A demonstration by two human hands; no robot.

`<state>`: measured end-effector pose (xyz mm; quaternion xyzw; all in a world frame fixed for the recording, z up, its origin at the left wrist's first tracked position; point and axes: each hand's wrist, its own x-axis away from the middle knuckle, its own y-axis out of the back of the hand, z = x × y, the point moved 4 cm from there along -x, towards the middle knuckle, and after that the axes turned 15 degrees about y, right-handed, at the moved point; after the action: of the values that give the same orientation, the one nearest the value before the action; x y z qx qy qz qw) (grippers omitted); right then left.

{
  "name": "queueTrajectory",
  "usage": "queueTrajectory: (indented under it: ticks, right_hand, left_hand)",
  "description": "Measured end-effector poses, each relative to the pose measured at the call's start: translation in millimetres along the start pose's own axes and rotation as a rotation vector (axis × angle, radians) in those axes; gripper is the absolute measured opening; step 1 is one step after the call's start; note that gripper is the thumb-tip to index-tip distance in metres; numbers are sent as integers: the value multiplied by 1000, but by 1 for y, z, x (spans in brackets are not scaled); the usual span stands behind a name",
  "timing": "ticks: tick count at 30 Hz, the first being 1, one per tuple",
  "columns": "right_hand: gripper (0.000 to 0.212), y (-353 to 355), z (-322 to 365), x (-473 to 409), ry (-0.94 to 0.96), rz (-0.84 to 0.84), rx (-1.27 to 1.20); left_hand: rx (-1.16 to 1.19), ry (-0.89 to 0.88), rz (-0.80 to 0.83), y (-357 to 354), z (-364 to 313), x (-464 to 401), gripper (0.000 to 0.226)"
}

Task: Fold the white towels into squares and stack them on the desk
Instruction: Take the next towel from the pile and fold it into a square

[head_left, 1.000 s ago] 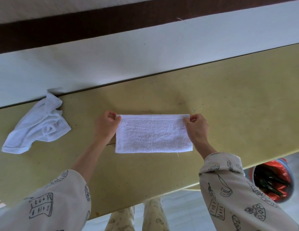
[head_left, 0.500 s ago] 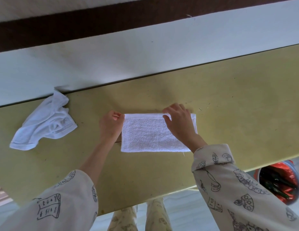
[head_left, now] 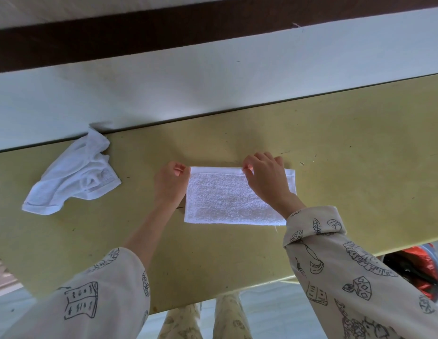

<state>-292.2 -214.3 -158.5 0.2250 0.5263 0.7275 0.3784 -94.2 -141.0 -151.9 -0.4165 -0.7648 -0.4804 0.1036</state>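
White towel point(head_left: 227, 204) folded into a flat rectangle on the yellow desk point(head_left: 347, 148), left hand point(head_left: 170, 184) pinching its far left corner, right hand point(head_left: 266, 182) pinching the far edge near the middle, crumpled second towel point(head_left: 73, 177) lying well apart to the left.

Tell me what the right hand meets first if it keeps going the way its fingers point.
Probably just bare desk beyond the towel's far hem, then the pale wall behind it. Right hand height is unclear.

Cream sleeves point(head_left: 347, 277) printed with black line doodles.
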Motion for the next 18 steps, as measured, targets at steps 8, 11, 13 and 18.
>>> queueTrajectory:
  ticks: [8,11,13,18]
  right_hand:
    - [14,1,1,0,56,-49,103]
    - [13,0,0,1,82,-47,131]
    - [12,-1,0,0,95,-43,140]
    - [7,-3,0,-3,106,-20,151]
  left_hand:
    - [11,4,12,1,-1,1,11]
    - [5,-4,1,1,-2,1,11]
    - [-1,-7,-5,1,-2,1,11]
    - [8,7,4,0,-2,1,15]
